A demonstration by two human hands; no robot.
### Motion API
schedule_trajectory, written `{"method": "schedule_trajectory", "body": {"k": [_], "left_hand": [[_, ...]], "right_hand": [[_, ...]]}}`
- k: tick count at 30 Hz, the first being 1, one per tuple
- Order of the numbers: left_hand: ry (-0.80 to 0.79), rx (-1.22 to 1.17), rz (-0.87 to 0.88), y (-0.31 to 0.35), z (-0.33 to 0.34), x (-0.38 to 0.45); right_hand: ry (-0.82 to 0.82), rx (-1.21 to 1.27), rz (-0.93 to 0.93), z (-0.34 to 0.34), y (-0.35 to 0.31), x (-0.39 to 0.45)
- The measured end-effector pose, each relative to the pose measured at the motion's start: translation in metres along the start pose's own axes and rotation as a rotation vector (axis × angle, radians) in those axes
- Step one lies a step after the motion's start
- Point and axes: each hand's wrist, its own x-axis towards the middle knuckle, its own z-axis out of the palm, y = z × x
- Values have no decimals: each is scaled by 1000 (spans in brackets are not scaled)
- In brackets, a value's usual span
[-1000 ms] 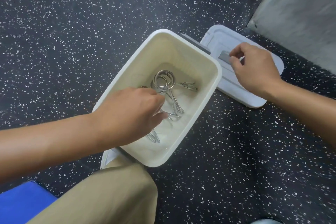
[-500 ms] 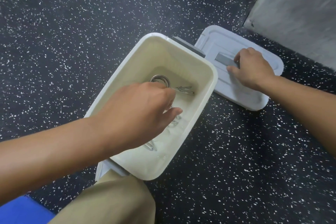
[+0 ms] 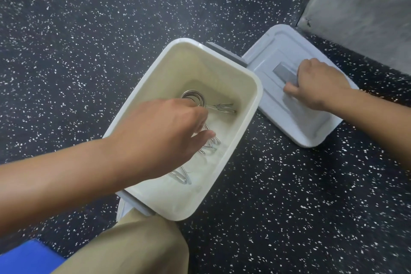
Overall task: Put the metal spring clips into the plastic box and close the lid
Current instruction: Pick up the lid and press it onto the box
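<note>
A: What has moved over the last second?

B: In the head view, the right hand has gone from hovering over the lid to settling on its grey handle. The fingers are now curled round the handle's near end, closed on it. The lid itself lies flat on the speckled floor, just beside the plastic box.

A: And the left hand?

B: It has pushed a little deeper over the open box. It's palm-down with loosely bent fingers, hiding much of the spring clips. I cannot tell whether it grips one or has just let go.

A: Where are the clips, then?

B: Those I can see lie on the box floor, a coil and several wire legs. None shows on the floor outside.

A: So what does that mean?

B: I'd judge loading is about finished and the lid is next, once the left hand clears the opening.
</note>
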Motion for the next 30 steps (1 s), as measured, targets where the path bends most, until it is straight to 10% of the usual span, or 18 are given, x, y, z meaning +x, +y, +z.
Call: {"method": "schedule_trajectory", "body": {"k": [30], "left_hand": [[54, 26, -20, -25, -12, -34]], "right_hand": [[-301, 1067, 254, -87, -54, -143]]}}
